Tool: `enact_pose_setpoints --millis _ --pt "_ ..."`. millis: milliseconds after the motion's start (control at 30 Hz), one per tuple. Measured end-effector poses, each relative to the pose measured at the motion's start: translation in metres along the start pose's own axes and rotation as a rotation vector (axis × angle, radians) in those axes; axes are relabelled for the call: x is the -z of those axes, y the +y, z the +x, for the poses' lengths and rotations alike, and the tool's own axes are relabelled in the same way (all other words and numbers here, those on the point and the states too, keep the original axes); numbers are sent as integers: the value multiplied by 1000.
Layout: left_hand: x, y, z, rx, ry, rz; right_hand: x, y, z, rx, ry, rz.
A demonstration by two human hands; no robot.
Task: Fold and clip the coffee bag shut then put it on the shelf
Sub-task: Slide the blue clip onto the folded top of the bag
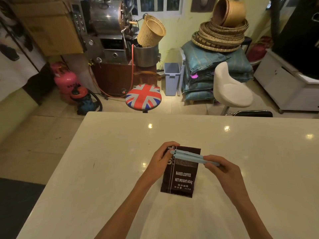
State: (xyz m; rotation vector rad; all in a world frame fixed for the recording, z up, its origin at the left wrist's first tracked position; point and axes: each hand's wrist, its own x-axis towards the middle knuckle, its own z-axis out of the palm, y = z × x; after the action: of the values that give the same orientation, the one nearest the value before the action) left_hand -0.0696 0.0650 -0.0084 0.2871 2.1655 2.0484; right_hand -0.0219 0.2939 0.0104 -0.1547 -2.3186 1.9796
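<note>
A dark brown coffee bag point(181, 176) printed "BAKED.COFFEE" lies flat on the white table point(107, 166), its top end pointing away from me. A long light-blue clip point(188, 156) sits across the bag's upper part, slanting down to the right. My left hand point(161, 161) grips the bag's upper left edge at the clip's hinge end. My right hand point(222, 169) pinches the clip's right end, which sticks out past the bag's edge. No shelf is in view.
Beyond the table's far edge stand a Union Jack stool point(143, 97), a white swivel chair point(231, 90) and a grey bin point(171, 78). A coffee roaster point(110, 31), gas cylinder point(66, 81), stacked sacks and baskets point(222, 33) line the back wall.
</note>
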Motion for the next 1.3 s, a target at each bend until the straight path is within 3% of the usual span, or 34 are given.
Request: enact_pose_setpoints --millis 400,600,900,1300 --pt "3 -5 -4 89 69 -153 -12 2 -7 -2 75 -89" --pt "2 -3 -2 52 129 -105 -14 -3 -10 -87 -10 20" --pt "-2 -13 -11 159 177 -382 63 -13 -1 -14 203 -39" --pt "-6 -16 -13 253 137 -398 13 3 27 -144 -47 -59"
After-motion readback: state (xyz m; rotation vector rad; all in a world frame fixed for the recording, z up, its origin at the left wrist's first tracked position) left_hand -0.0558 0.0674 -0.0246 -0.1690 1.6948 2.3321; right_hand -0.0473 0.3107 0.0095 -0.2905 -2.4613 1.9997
